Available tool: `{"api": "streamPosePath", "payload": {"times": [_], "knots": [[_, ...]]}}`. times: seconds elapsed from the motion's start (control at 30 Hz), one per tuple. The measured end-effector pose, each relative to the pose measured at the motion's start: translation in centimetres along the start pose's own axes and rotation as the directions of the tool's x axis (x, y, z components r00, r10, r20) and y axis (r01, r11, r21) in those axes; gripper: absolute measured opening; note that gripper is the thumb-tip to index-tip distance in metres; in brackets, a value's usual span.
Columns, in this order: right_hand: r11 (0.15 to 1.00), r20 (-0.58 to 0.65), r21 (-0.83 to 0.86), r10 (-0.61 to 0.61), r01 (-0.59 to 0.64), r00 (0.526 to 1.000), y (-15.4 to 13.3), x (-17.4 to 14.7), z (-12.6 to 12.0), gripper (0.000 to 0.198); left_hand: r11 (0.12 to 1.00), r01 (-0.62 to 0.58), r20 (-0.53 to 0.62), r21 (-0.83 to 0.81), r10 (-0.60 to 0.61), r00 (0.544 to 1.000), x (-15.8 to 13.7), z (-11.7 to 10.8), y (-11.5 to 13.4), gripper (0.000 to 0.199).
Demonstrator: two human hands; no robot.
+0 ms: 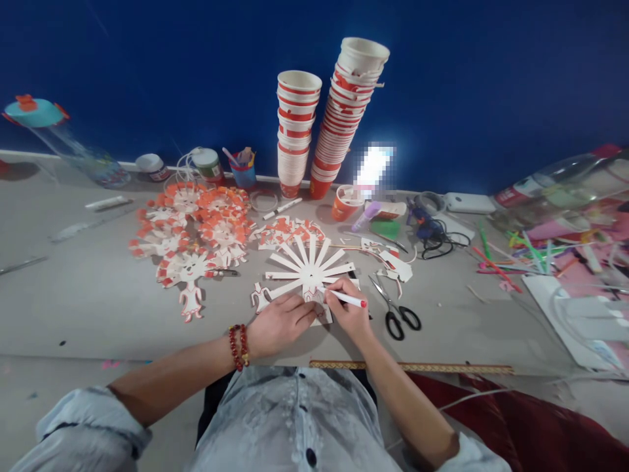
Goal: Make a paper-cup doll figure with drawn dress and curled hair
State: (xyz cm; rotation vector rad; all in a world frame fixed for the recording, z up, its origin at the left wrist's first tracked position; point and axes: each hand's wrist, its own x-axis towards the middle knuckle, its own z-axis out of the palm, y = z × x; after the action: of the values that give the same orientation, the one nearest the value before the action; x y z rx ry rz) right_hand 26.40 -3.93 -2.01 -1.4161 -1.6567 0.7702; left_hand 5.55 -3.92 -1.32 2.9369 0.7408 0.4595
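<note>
A white paper cutout (310, 270) with strips fanned out from its centre lies flat on the table in front of me. My left hand (282, 323) rests palm down on its lower left part, fingers stretched out. In my right hand (350, 311) is a white marker pen with a red end (354, 300), its tip against the lower middle of the cutout, where red outlines show. Left of it lie several finished-looking lion figures (192, 267) of white paper with orange-red fringes. Black-handled scissors (396, 308) lie open-bladed to the right of my right hand.
Two tall stacks of paper cups (295, 134) stand at the back, the right one leaning. Orange paper scraps (289, 231) lie behind the cutout. A small cup (346, 203), a purple glue stick (367, 215) and a blue glue gun (426, 223) sit farther right. Craft sticks and bottles crowd the right end.
</note>
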Motion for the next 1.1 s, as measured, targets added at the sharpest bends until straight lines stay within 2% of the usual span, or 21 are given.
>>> {"api": "streamPosePath", "payload": {"times": [0.7,0.9,1.1], "knots": [[1.000,-0.018,-0.017,-0.021,0.021,1.000,0.19,-0.04,-0.03,0.007,1.000,0.007,0.006,-0.017,-0.007,1.000,0.17,-0.34,0.05,0.026],[0.999,-0.075,0.025,0.027,-0.025,0.997,0.56,-0.35,0.14,0.008,1.000,0.008,0.009,-0.016,-0.008,1.000,0.07,-0.27,0.05,0.026],[1.000,-0.030,0.004,0.002,-0.002,1.000,0.51,-0.19,0.11,0.009,1.000,0.009,-0.001,-0.014,-0.009,1.000,0.05,-0.12,0.00,0.025]]}}
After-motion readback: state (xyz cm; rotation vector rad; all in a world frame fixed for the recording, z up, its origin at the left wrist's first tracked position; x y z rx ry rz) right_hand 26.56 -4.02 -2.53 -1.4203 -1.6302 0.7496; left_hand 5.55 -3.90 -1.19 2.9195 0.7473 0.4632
